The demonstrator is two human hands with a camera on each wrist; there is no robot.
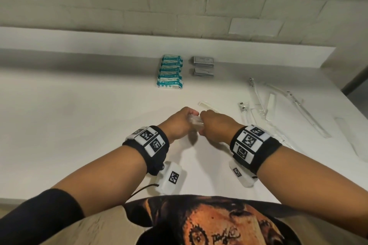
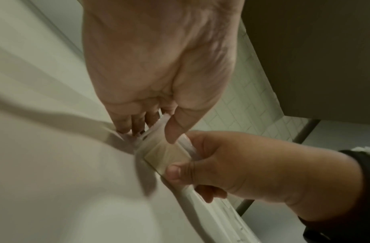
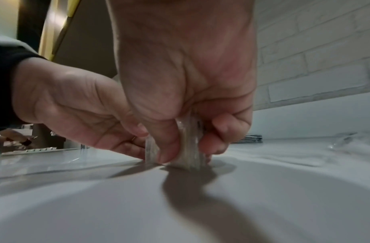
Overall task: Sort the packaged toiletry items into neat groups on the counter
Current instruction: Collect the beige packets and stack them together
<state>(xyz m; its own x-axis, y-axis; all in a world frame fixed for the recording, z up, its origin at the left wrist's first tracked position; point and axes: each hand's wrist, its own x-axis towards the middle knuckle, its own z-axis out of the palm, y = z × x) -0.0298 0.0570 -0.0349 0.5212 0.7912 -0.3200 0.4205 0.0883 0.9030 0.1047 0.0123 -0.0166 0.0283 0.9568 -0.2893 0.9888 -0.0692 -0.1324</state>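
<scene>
My two hands meet at the counter's middle around a small bundle of clear-wrapped packets (image 1: 196, 123) standing on edge on the white counter (image 1: 99, 125). The left hand (image 1: 186, 119) pinches one end, with its thumb on the near face in the left wrist view and its fingers behind the packets (image 2: 165, 152). The right hand (image 1: 208, 123) grips the other end; in the right wrist view its thumb and curled fingers clamp the packets (image 3: 190, 146), whose lower edge touches the counter. What the wrappers contain is not readable.
A row of teal wipe packs (image 1: 170, 71) lies at the back, with two stacks of grey sachets (image 1: 203, 66) to its right. A white comb (image 1: 207, 105) lies just beyond my hands. Long clear-wrapped items (image 1: 278, 109) and a small tube packet (image 1: 244, 108) are scattered at the right.
</scene>
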